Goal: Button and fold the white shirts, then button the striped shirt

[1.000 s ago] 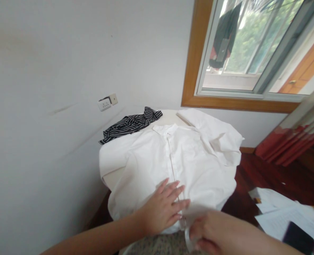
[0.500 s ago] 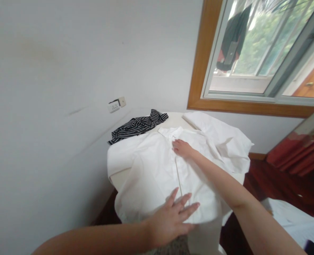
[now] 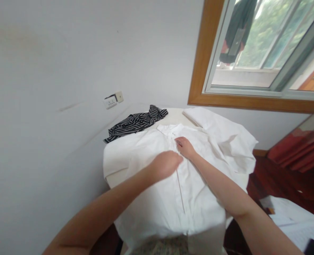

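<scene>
A white button-front shirt [image 3: 157,194] lies spread, front up, over a round table with its collar at the far side. My right hand [image 3: 186,148] is closed in a pinch at the front edge just below the collar. Close beside it, a little nearer to me, my left hand [image 3: 167,164] is curled on the shirt's front opening; its fingertips are mostly hidden. One sleeve [image 3: 223,131] lies bent out to the right, the other folds over the table's left side.
A black-and-white striped cloth [image 3: 138,124] lies at the table's far left edge, by the wall. A power socket [image 3: 110,102] sits on that wall. At the right are a wood-framed window [image 3: 252,101], a red curtain [image 3: 300,152] and white papers [image 3: 292,216].
My left hand has moved up from the shirt's lower front to just below the collar, its spread fingers now curled. My right hand has gone from lying flat to pinching the front edge.
</scene>
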A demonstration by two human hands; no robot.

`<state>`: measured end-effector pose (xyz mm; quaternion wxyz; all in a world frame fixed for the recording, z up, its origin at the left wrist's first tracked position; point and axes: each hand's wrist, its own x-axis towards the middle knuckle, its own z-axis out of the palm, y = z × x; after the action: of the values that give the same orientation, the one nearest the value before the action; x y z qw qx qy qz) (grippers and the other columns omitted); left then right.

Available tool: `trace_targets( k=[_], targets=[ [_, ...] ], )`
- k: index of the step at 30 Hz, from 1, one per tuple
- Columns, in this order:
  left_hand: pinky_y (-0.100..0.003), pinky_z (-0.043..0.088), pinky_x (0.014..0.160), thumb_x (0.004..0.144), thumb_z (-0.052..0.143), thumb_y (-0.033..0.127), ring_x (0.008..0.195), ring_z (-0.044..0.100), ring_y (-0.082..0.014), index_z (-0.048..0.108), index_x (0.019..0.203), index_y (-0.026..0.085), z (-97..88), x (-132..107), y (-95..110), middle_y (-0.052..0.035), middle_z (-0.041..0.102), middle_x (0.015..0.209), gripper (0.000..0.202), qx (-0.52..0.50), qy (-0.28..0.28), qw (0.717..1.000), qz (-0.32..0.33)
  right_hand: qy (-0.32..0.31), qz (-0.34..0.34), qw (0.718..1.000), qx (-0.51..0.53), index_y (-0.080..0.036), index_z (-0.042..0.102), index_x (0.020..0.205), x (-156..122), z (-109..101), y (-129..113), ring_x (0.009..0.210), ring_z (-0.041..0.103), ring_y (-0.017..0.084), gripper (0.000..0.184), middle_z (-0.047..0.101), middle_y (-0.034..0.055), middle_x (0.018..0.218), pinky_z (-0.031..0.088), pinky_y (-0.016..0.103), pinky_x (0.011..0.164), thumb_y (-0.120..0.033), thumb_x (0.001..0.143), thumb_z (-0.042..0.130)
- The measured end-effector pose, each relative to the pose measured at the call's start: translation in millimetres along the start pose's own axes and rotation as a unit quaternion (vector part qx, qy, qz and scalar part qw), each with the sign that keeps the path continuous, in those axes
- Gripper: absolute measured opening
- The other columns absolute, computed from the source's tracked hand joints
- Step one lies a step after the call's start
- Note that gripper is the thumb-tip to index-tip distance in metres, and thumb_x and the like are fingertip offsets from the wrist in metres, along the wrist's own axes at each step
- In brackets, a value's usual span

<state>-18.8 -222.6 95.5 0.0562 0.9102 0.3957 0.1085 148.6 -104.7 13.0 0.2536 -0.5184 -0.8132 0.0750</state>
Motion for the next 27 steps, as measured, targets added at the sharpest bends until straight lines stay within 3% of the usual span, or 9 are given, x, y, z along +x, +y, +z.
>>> trace_targets(
  k=[4,7,9,13,18,22,27],
  targets=[
    [-0.033,0.044,0.090,0.091,0.037,0.015,0.097,0.061,-0.0209,0.066,0.101,0.014,11.9,59.6,-60.0,-0.0107,0.069,0.101,0.030,0.058,0.021,0.985,-0.158,0.003,-0.003,1.000,0.003,-0.011,0.068,0.105,-0.5,-0.2,1.2,0.104,0.055,0.017,0.029,0.066,0.0099,0.108,0.036,0.026,0.096,-0.011,0.085,0.047],
    [-0.028,0.044,0.086,0.093,0.039,0.021,0.095,0.062,-0.0185,0.064,0.099,0.014,32.6,75.9,-80.5,-0.0101,0.068,0.100,0.027,0.037,0.038,0.973,-0.225,0.005,0.008,1.000,-0.027,-0.015,0.070,0.104,-0.7,-1.2,1.0,0.103,0.053,0.018,0.028,0.066,0.0090,0.106,0.034,0.028,0.094,-0.015,0.087,0.048],
    [-0.027,0.044,0.084,0.094,0.041,0.027,0.094,0.061,-0.0180,0.063,0.097,0.015,45.8,76.7,-84.9,-0.0093,0.068,0.097,0.026,0.025,0.068,0.967,-0.243,0.001,0.014,0.999,-0.046,-0.017,0.070,0.104,-0.4,-2.6,0.2,0.102,0.052,0.018,0.027,0.065,0.0086,0.104,0.034,0.029,0.093,-0.018,0.089,0.048],
    [-0.028,0.044,0.082,0.092,0.047,0.036,0.090,0.060,-0.0180,0.062,0.092,0.017,59.8,70.6,-88.0,-0.0069,0.065,0.092,0.024,-0.001,0.108,0.973,-0.202,-0.005,0.023,0.998,-0.056,-0.018,0.071,0.103,-0.4,-7.6,-4.6,0.099,0.051,0.019,0.026,0.064,0.0089,0.102,0.033,0.030,0.091,-0.027,0.090,0.050],
    [-0.029,0.044,0.081,0.090,0.050,0.037,0.087,0.059,-0.0184,0.061,0.088,0.017,60.2,67.3,-89.6,-0.0068,0.063,0.089,0.023,0.002,0.086,0.980,-0.181,-0.017,0.040,0.995,-0.087,-0.019,0.070,0.102,-2.5,-15.2,-16.2,0.098,0.050,0.021,0.028,0.062,0.0099,0.100,0.035,0.030,0.089,-0.036,0.089,0.052],
    [-0.030,0.044,0.084,0.092,0.045,0.033,0.093,0.059,-0.0192,0.059,0.092,0.017,59.7,67.1,-85.2,-0.0081,0.062,0.095,0.021,0.038,0.071,0.976,-0.201,-0.034,0.048,0.990,-0.128,-0.017,0.070,0.099,-4.3,-18.3,-28.0,0.097,0.051,0.023,0.030,0.062,0.0113,0.098,0.038,0.031,0.087,-0.038,0.087,0.053],
    [-0.032,0.044,0.086,0.093,0.043,0.031,0.099,0.058,-0.0207,0.055,0.100,0.017,60.6,67.6,-80.7,-0.0097,0.061,0.103,0.020,0.067,0.067,0.971,-0.218,-0.052,0.059,0.982,-0.171,-0.014,0.071,0.088,-6.2,-18.2,-44.6,0.095,0.051,0.024,0.030,0.062,0.0137,0.094,0.042,0.031,0.082,-0.032,0.090,0.047]
  ],
)
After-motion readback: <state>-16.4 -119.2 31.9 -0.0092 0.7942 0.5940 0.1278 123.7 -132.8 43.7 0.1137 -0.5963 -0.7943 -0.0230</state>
